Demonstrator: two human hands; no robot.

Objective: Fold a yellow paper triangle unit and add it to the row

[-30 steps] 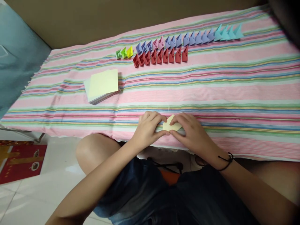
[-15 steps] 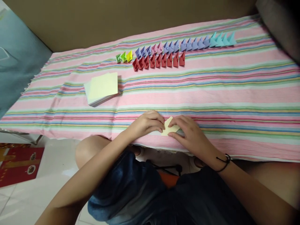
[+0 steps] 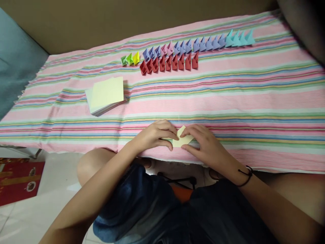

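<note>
A folded piece of pale yellow paper [image 3: 178, 143] lies near the front edge of the striped cloth, its top coming to a point. My left hand [image 3: 158, 135] presses its fingertips on the paper's left part, with the thumb spread lower at the left edge. From the other side, my right hand [image 3: 203, 140] holds the sheet down between curved index finger and thumb. The fingers cover some of the folds. A dark cord bracelet [image 3: 245, 176] circles my right wrist.
Left of centre sits a stack of paper [image 3: 108, 93], pale yellow on top. Farther back, folded red paper pieces [image 3: 169, 63] form a row. Behind them runs a row of purple and pink pieces [image 3: 182, 47], with turquoise pieces [image 3: 240, 39] at its right and green and yellow ones [image 3: 130, 59] at its left.
My left thumb has moved away from the fingers, down and left, uncovering more of the paper's left edge. My right hand stays nearly still. The view has shifted slightly.
</note>
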